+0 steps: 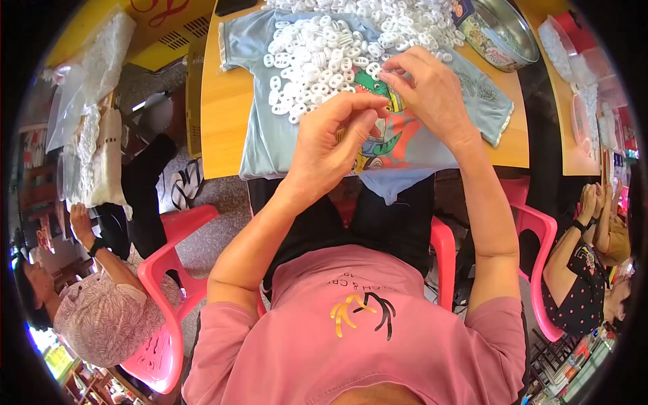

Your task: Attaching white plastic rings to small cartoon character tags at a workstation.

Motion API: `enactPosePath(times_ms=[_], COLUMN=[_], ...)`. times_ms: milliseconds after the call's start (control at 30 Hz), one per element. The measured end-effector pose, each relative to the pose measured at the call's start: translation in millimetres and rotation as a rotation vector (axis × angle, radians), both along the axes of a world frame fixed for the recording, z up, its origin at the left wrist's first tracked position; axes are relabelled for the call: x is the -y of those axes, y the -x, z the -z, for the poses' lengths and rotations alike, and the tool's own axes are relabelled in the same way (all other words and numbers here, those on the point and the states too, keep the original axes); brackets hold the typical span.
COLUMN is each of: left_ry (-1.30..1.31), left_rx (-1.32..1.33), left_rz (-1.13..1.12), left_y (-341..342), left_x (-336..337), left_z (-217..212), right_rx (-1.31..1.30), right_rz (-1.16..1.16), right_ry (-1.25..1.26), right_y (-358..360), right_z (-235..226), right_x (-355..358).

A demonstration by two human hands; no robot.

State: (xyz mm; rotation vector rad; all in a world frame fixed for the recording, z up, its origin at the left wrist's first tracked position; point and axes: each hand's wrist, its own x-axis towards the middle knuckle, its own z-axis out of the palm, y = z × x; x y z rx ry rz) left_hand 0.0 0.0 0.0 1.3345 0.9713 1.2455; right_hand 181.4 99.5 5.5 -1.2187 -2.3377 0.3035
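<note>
One link [373, 71] pinched in right hand [432, 98]; left hand [327, 142] half-curled, contents unclear. Shirt [273, 142] at 12 o'clock probably stops sliding.

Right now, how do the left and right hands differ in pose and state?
The right hand is by the edge of the white pile; the left hand sits lower in the picture. The right hand's fingers seem to pinch a white two-holed piece; whether the left hand holds anything is unclear. Both are bare, over the blue shirt.
</note>
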Motion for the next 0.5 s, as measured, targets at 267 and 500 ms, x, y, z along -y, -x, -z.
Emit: enactPosePath(times_ms=[267, 500], left_ry=[0.139, 0.096], left_rx=[0.266, 0.121], left_rz=[-0.118, -0.184], left_y=[4, -2], left_x=[-5, -8], left_z=[7, 11], right_rx=[-0.106, -0.176], right_rz=[-0.125, -0.189], right_ry=[-0.039, -0.082], right_y=[-5, -7], right_z=[-4, -7], right_x=[8, 15])
